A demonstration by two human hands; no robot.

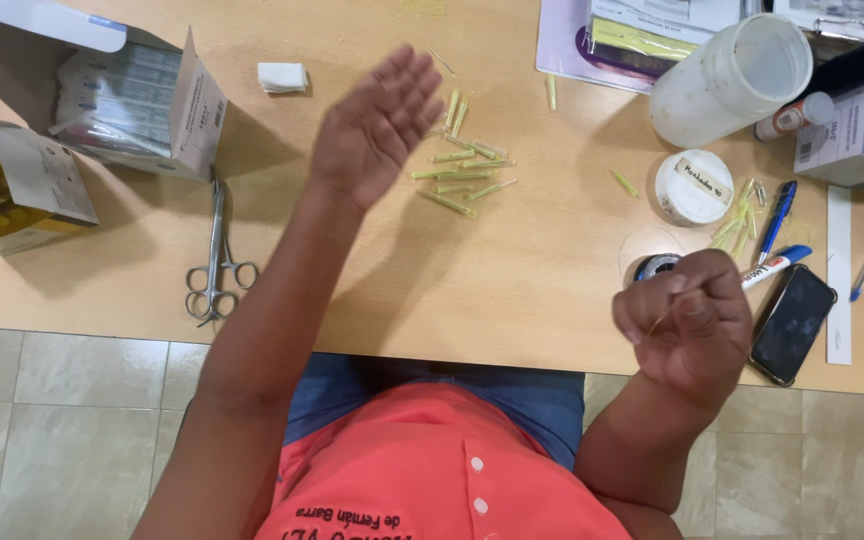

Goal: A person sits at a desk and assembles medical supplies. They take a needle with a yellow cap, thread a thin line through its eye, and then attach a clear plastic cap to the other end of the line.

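My left hand (377, 125) is raised over the wooden table (512, 280), palm open and fingers apart, holding nothing. Just right of it lies a loose pile of thin yellow-green sticks (462, 165). My right hand (687, 320) is closed in a fist near the table's front edge, pinching one thin yellowish stick (658, 322) that pokes out between the fingers. A second small heap of the same sticks (737, 220) lies beyond the right hand, next to a white round lid (694, 187).
A white plastic jar (732, 80) lies tipped at the back right. A black phone (792, 325), markers and pens lie right of my fist. Metal forceps (215, 255) and two open cardboard boxes (122, 95) sit on the left. A folded white gauze square (282, 76) rests at the back.
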